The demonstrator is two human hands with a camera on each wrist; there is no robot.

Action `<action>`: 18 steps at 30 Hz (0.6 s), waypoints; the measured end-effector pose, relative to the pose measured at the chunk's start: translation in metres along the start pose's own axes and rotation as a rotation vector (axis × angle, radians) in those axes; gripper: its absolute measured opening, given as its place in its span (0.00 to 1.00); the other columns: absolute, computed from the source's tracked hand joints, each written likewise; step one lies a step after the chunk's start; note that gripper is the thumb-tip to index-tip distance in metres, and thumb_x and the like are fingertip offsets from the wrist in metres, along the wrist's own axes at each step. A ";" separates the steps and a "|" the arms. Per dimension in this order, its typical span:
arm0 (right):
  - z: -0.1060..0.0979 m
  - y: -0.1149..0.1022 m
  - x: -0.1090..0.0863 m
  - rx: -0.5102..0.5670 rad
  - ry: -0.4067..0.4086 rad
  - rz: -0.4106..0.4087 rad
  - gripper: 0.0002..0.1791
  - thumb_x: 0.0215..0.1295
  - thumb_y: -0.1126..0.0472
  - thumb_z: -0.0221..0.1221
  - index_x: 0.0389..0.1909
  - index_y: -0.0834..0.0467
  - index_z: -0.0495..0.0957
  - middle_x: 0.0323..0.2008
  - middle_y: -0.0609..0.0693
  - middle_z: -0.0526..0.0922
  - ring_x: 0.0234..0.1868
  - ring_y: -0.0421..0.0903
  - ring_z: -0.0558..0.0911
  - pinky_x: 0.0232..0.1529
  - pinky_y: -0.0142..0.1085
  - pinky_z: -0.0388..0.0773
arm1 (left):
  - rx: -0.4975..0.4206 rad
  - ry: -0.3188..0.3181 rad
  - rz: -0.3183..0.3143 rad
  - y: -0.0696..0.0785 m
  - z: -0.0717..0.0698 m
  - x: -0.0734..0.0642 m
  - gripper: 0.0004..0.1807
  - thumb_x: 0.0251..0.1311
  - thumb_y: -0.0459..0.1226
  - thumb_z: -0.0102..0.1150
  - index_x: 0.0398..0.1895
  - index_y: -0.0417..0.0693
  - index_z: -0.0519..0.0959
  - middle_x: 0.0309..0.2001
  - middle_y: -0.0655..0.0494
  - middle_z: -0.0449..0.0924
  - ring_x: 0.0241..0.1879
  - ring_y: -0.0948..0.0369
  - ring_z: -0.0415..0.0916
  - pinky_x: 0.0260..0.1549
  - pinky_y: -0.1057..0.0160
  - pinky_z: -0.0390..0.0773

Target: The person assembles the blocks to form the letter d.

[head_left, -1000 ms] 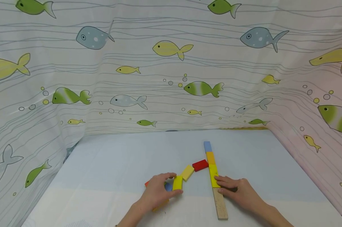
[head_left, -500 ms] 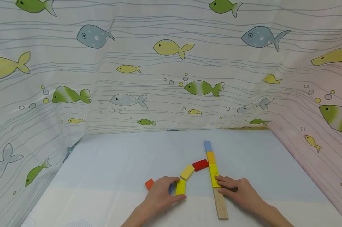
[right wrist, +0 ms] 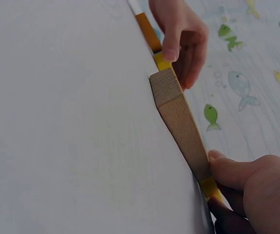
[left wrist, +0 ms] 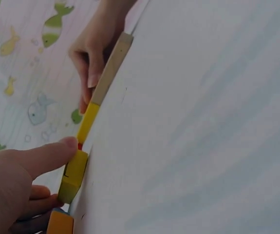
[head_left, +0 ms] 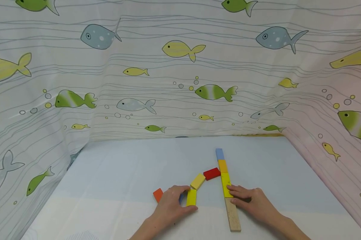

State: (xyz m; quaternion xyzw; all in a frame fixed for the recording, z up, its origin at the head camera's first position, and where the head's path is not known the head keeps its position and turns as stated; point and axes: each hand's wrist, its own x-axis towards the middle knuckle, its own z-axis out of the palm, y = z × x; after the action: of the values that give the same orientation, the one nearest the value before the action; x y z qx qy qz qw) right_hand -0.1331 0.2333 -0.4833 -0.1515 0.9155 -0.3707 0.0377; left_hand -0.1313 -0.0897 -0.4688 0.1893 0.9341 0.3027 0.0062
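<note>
My left hand (head_left: 172, 204) pinches a small yellow block (head_left: 191, 197) by its two ends, thumb on the near end. The block lies on the table, close to the corner of a pale yellow block (head_left: 197, 181). A red block (head_left: 211, 173) continues that curve up to a straight row. Along the row come a blue block (head_left: 219, 154), an orange block (head_left: 222, 166), a longer yellow stretch (head_left: 225, 185) and a plain wooden block (head_left: 232, 216). Fingertips of my right hand (head_left: 253, 204) touch the row's right side, where yellow meets wood.
Left of my left hand an orange-red block (head_left: 158, 194) shows, and part of a blue block (head_left: 181, 199) behind the fingers. The left wrist view has an orange block (left wrist: 61, 223) under that hand. A fish-patterned curtain (head_left: 174, 76) encloses the pale table (head_left: 123, 166).
My left hand has shifted slightly right and nearer with the yellow block, and now covers an orange block seen earlier. My right hand and the straight row keep their places.
</note>
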 end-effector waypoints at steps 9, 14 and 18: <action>0.000 0.001 -0.001 0.007 0.004 -0.014 0.27 0.59 0.36 0.64 0.58 0.42 0.82 0.58 0.37 0.82 0.64 0.51 0.77 0.60 0.48 0.77 | -0.111 -0.171 -0.002 -0.011 -0.020 0.000 0.34 0.51 0.55 0.74 0.62 0.57 0.78 0.57 0.64 0.79 0.54 0.63 0.75 0.53 0.61 0.80; 0.000 0.001 -0.001 -0.002 -0.002 -0.013 0.27 0.60 0.37 0.64 0.58 0.42 0.82 0.58 0.37 0.82 0.64 0.52 0.77 0.60 0.49 0.76 | -0.150 -0.225 0.001 -0.016 -0.027 0.001 0.30 0.54 0.48 0.73 0.62 0.61 0.77 0.58 0.66 0.79 0.57 0.63 0.74 0.54 0.62 0.78; 0.000 0.001 -0.001 -0.009 -0.003 -0.013 0.27 0.60 0.37 0.64 0.58 0.42 0.82 0.58 0.37 0.82 0.64 0.51 0.77 0.60 0.48 0.76 | -0.156 -0.228 0.002 -0.016 -0.028 0.002 0.29 0.55 0.47 0.73 0.62 0.60 0.78 0.57 0.67 0.79 0.58 0.62 0.74 0.55 0.62 0.77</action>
State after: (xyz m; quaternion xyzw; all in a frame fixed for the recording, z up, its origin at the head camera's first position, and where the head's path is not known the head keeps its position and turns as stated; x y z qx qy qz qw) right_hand -0.1325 0.2342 -0.4845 -0.1580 0.9161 -0.3667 0.0362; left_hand -0.1419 -0.1168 -0.4551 0.2221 0.9008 0.3511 0.1267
